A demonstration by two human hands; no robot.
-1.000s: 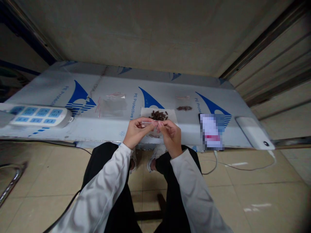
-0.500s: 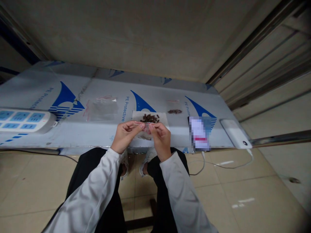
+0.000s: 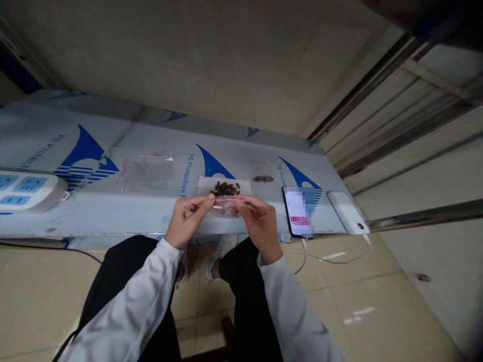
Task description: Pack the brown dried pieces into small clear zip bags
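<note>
Between my hands is a small clear zip bag [image 3: 225, 206] with a red line along its top edge. My left hand [image 3: 188, 218] pinches its left top corner between thumb and fingertips. At the other end, my right hand [image 3: 260, 221] grips the top edge the same way. Whether anything lies inside the bag I cannot tell. Just beyond it, a pile of small dark brown pieces [image 3: 225, 189] rests on a white sheet of paper [image 3: 245, 188], partly hidden by the bag and my fingers.
Flat clear zip bags [image 3: 149, 171] lie to the left, and a bag of brown pieces [image 3: 263, 178] lies right of the paper. A power strip [image 3: 30, 190] is at far left. On the right are a phone [image 3: 300, 211] and a white power bank [image 3: 347, 211], both with cables.
My hands have moved apart, with the right one going rightward, and the bag's top edge is now stretched between them. The whole view has shifted slightly.
</note>
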